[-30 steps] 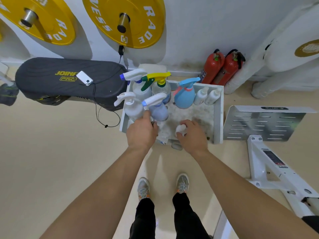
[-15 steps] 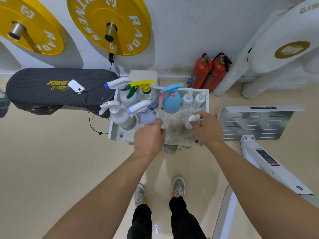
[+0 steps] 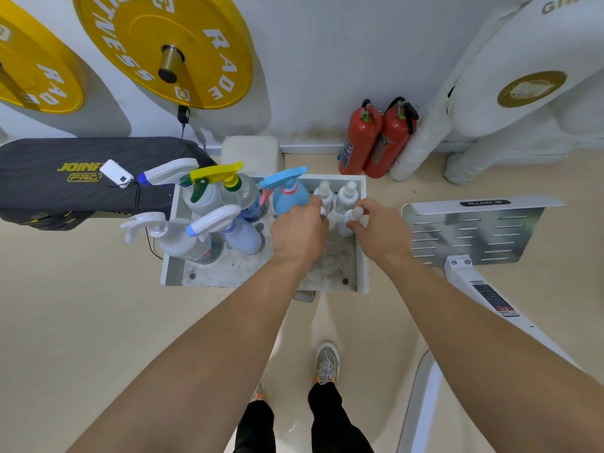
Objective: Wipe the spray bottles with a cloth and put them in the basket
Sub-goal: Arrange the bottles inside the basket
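Gripping small white bottle point(image 3: 352, 221), right hand point(image 3: 384, 232), in basket point(image 3: 363, 276)

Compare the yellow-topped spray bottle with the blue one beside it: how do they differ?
The yellow-topped bottle has a clear body and a green trigger; the blue bottle has an opaque pale-blue body and a pink trigger. The blue bottle stands just beside the left hand; the yellow-topped bottle stands farther from it. Both are upright trigger sprayers at the back of the white tray.

Behind the left hand point(image 3: 299, 232) and right hand point(image 3: 382, 230) the forearms point(image 3: 212, 338) are bare; farther back from the grip come black trousers point(image 3: 330, 423) and grey laced trainers point(image 3: 327, 362) with orange trim.
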A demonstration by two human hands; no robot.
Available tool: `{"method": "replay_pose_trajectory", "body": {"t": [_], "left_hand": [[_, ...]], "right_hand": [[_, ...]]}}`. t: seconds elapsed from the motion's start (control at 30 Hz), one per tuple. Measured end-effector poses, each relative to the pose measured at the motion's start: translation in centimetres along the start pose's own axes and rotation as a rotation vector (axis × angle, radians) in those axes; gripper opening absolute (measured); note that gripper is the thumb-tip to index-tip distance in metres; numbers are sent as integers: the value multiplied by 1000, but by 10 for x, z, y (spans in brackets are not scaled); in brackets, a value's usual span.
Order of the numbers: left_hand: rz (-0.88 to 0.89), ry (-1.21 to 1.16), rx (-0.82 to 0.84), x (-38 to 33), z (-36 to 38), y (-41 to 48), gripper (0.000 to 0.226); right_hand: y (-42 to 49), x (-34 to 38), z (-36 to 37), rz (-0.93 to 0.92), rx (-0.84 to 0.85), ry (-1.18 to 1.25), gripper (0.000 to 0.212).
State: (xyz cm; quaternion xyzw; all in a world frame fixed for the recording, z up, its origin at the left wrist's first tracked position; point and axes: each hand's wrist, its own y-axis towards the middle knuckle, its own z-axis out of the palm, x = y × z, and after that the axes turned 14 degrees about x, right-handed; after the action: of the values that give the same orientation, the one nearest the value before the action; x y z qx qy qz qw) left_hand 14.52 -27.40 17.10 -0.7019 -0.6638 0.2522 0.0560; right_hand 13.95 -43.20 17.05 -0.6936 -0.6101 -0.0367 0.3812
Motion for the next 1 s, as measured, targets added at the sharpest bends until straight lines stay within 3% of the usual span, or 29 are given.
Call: {"method": "replay_pose_trajectory", "body": {"t": [0.43, 0.8, 1.0], "left_hand": [[-32, -155, 59, 9, 9, 2, 30], [-24, -184, 41, 8, 12, 4, 28], [-8, -174, 95, 14, 14, 2, 34]], "right_hand": [[3, 3, 7, -9, 45, 179, 21], [3, 6, 11, -22, -14, 182, 14], [2, 8, 10, 4, 0, 151, 21]]}}
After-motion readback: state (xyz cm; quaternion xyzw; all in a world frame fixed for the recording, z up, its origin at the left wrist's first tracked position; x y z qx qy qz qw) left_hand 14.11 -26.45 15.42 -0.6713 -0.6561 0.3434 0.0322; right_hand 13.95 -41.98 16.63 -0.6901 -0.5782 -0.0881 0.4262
